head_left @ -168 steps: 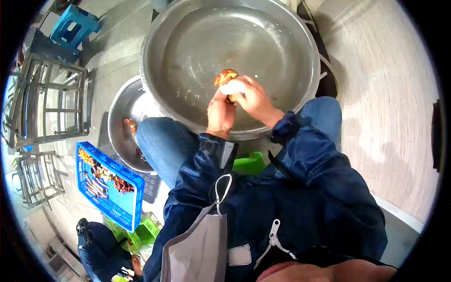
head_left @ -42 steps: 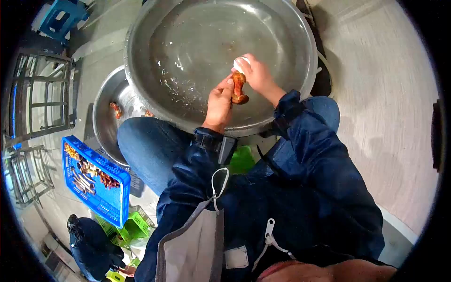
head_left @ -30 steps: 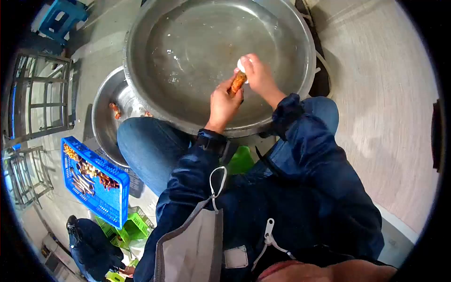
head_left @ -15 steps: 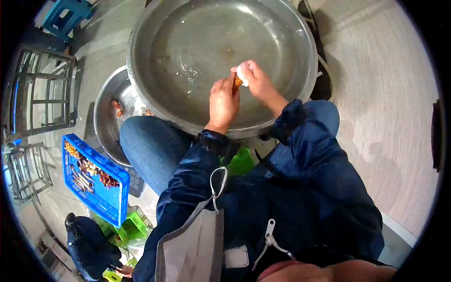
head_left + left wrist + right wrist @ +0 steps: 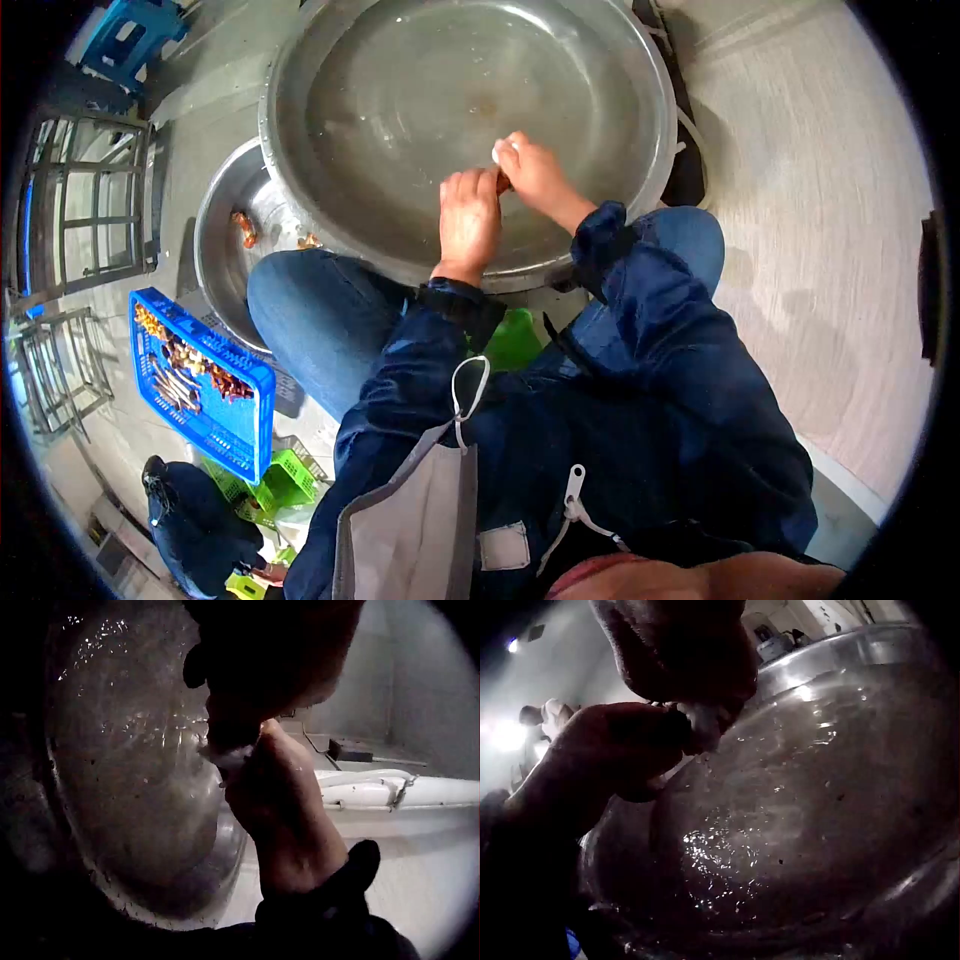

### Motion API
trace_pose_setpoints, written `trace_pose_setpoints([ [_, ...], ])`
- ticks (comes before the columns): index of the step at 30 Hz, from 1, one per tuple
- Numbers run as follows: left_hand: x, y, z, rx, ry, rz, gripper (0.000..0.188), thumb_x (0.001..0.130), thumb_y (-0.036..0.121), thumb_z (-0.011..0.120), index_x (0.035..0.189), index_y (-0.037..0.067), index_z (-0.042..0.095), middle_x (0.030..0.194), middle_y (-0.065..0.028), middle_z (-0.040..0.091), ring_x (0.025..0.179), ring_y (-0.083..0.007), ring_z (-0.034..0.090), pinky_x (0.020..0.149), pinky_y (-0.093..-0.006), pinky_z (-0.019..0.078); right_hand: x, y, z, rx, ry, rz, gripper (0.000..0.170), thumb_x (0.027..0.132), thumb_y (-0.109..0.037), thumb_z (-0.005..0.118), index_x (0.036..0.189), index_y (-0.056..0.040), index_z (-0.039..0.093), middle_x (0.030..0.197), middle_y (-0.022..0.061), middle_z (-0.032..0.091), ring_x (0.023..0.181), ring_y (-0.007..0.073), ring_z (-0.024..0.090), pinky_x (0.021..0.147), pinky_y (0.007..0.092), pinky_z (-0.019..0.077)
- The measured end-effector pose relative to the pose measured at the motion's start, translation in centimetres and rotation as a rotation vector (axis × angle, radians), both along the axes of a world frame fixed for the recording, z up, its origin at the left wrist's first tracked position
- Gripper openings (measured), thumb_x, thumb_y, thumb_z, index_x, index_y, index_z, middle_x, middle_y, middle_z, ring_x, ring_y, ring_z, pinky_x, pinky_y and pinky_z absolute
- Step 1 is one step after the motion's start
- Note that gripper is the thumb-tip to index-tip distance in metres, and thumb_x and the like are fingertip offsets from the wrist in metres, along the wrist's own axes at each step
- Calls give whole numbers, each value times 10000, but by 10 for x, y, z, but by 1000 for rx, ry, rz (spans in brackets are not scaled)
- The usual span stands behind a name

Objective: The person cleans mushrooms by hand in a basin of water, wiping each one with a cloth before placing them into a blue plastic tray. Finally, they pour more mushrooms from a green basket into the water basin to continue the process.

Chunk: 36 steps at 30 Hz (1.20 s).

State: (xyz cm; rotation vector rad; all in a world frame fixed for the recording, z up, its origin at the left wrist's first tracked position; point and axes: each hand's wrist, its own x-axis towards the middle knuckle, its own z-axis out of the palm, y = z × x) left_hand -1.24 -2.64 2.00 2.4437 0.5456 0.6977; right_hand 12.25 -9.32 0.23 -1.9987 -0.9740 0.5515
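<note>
Over the water in a large metal basin (image 5: 655, 130), both hands meet on a reddish-brown mushroom (image 5: 503, 184). My left hand (image 5: 468, 222) grips it with curled fingers, back of the hand up, so most of the mushroom is hidden. From the right, my right hand (image 5: 537, 180) pinches a white sponge-like wad (image 5: 497, 152) against it. The wad (image 5: 231, 756) shows between the two hands in the left wrist view. In the right wrist view the same white wad (image 5: 701, 724) lies between the fingers, with the mushroom dark and hard to make out.
A smaller metal basin (image 5: 215, 235) with reddish-brown mushroom pieces (image 5: 244, 229) stands at the left. Below it is a blue basket (image 5: 235, 425) holding sorted pieces. Green baskets (image 5: 285, 480) and another person (image 5: 195, 520) are at lower left. Metal racks (image 5: 105, 220) stand further left.
The mushroom, earlier shown lengthwise with its cap toward me, has been turned and is now mostly covered by my left hand. My right hand keeps the white wad against it.
</note>
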Motion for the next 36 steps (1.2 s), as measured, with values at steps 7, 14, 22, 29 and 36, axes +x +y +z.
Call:
trace_pose_setpoints([
  [7, -4, 12, -37, -1534, -175, 163, 347, 866, 188, 675, 1135, -10, 582, 946, -80, 633, 817, -225, 614, 725, -363, 510, 56, -6, -71, -132, 427, -354, 253, 912, -255, 557, 1002, -19, 570, 962, 133, 657, 764, 278, 640, 698, 382, 529],
  [14, -2, 15, -62, -1933, -282, 567, 347, 949, 241, 537, 1152, -40, 540, 1013, -118, 591, 858, -242, 615, 717, -407, 538, 63, -31, -91, -278, 899, -316, 296, 915, -217, 596, 1134, -24, 550, 954, 65, 625, 893, 211, 602, 814, 338, 506],
  [22, 3, 9, -77, -1875, -224, 208, 276, 936, 181, 537, 1151, 9, 530, 1104, -93, 600, 948, -233, 610, 821, -392, 518, -8, 7, -26, 237, 238, 281, 263, 971, -238, 493, 1009, 5, 585, 942, 59, 640, 892, 145, 595, 805, 304, 484],
  [29, 1, 4, -39, -2066, -343, 26, 259, 956, 191, 506, 1150, 20, 530, 1077, -85, 601, 933, -215, 595, 839, -370, 487, -12, -2, 6, 281, 588, 230, 309, 1003, -287, 453, 1091, -14, 567, 975, 67, 631, 923, 134, 590, 840, 283, 469],
  [36, 1, -3, -23, -2037, -380, -38, 322, 981, 190, 474, 1210, -34, 507, 1143, -123, 593, 994, -218, 593, 882, -368, 483, 4, -6, 7, 222, 674, 49, 322, 1009, -262, 432, 1149, 7, 540, 1067, 85, 632, 1044, 171, 600, 892, 328, 472],
])
